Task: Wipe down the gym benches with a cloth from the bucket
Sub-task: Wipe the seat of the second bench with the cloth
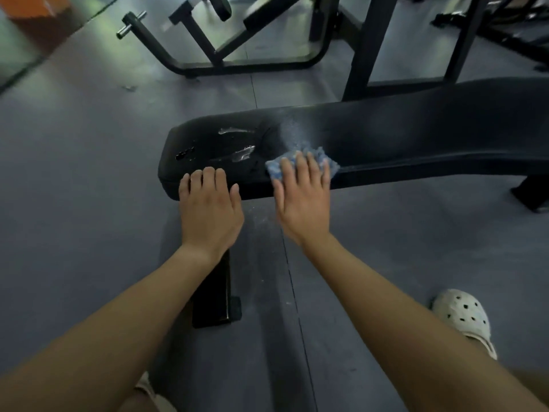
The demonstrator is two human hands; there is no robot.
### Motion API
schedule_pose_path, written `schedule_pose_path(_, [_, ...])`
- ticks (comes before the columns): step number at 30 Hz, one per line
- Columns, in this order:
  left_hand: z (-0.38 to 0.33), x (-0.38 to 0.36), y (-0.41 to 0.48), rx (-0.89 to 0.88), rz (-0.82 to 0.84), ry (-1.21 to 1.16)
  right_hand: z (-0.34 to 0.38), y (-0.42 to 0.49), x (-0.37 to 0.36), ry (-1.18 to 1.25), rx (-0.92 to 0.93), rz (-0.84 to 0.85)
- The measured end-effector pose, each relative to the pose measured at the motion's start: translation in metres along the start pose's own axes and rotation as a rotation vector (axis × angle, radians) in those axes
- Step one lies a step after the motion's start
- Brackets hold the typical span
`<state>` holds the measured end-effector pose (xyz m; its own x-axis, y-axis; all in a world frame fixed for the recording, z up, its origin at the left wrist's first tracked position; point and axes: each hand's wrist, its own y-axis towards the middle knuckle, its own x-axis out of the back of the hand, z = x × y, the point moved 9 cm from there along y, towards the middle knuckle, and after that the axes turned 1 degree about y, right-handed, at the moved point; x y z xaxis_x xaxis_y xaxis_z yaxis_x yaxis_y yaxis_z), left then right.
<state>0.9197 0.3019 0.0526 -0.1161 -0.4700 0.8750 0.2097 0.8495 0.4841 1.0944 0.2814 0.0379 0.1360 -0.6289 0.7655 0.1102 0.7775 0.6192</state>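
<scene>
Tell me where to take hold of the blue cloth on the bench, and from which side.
Probably best to pinch the cloth by its left corner, coming from above on the near side: it lies flat on the bench under the right hand, and that corner sticks out free.

grey floor [74, 173] | black machine frame [151, 43] beyond | white clog [463, 316] lower right | orange box [32, 7] top left

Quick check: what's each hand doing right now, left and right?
Left hand: open, fingers resting on the bench end, holding nothing.
Right hand: open, flat fingers pressing the blue cloth onto the bench.
</scene>
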Motion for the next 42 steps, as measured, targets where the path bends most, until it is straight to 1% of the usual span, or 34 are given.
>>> schedule_pose_path(2, [0.002, 0.003, 0.003, -0.028, -0.012, 0.001, 0.02, -0.002, -0.009, -0.044, 0.145, 0.038])
schedule_pose_path(4, [0.004, 0.005, 0.004, -0.056, -0.022, -0.001, 0.013, -0.001, -0.01, -0.087, 0.241, 0.039])
schedule_pose_path(6, [0.007, 0.005, 0.004, -0.074, -0.029, -0.003, -0.014, -0.001, -0.008, -0.126, 0.237, 0.041])
schedule_pose_path(8, [0.008, 0.006, 0.004, -0.081, -0.029, -0.008, -0.051, -0.003, -0.001, -0.152, 0.12, 0.036])
schedule_pose_path(10, [0.008, 0.006, 0.004, -0.058, -0.028, -0.029, -0.072, -0.009, 0.006, -0.147, -0.01, -0.006])
schedule_pose_path(12, [0.008, 0.006, 0.005, -0.037, -0.02, -0.042, -0.069, -0.013, 0.007, -0.089, -0.136, -0.073])
schedule_pose_path(14, [0.008, 0.005, 0.005, -0.04, -0.01, -0.048, -0.057, -0.014, 0.005, 0.027, -0.293, -0.14])
schedule_pose_path(15, [0.009, 0.005, 0.006, -0.045, -0.008, -0.056, -0.047, -0.015, 0.002, 0.083, -0.346, -0.161])
schedule_pose_path(16, [0.01, 0.004, 0.006, -0.053, -0.006, -0.063, -0.035, -0.015, -0.002, 0.121, -0.359, -0.165])
schedule_pose_path(18, [0.01, 0.004, 0.007, -0.071, -0.004, -0.07, -0.008, -0.017, -0.012, 0.12, -0.283, -0.126])
schedule_pose_path(21, [0.011, 0.003, 0.008, -0.097, -0.008, -0.064, 0.02, -0.02, -0.021, 0.031, -0.094, -0.038])
schedule_pose_path(24, [0.012, 0.003, 0.011, -0.12, -0.007, -0.05, 0.012, -0.018, -0.019, -0.07, 0.113, 0.054])
schedule_pose_path(25, [0.013, 0.003, 0.012, -0.127, 0.004, -0.046, 0.002, -0.016, -0.016, -0.094, 0.15, 0.078])
schedule_pose_path(27, [0.013, 0.003, 0.014, -0.146, 0.029, -0.028, -0.023, -0.013, -0.005, -0.099, 0.125, 0.11])
schedule_pose_path(30, [0.012, 0.004, 0.016, -0.177, 0.081, -0.017, -0.052, -0.014, 0.006, -0.081, -0.03, 0.151])
schedule_pose_path(32, [0.012, 0.005, 0.019, -0.181, 0.133, -0.026, -0.053, -0.013, 0.008, -0.018, -0.167, 0.148])
schedule_pose_path(34, [0.013, 0.006, 0.021, -0.181, 0.174, -0.044, -0.035, -0.01, 0.005, 0.071, -0.286, 0.149])
schedule_pose_path(35, [0.014, 0.007, 0.021, -0.184, 0.178, -0.055, -0.018, -0.008, 0.002, 0.094, -0.284, 0.167])
schedule_pose_path(36, [0.016, 0.009, 0.021, -0.191, 0.168, -0.064, 0.003, -0.006, -0.001, 0.101, -0.235, 0.189])
schedule_pose_path(38, [0.023, 0.013, 0.023, -0.212, 0.113, -0.094, 0.039, -0.001, -0.007, 0.109, -0.087, 0.248])
schedule_pose_path(40, [0.034, 0.016, 0.028, -0.223, 0.037, -0.192, 0.05, 0.01, -0.011, 0.124, 0.01, 0.295])
schedule_pose_path(42, [0.043, 0.015, 0.038, -0.242, -0.008, -0.31, 0.039, 0.027, -0.012, 0.147, 0.013, 0.297])
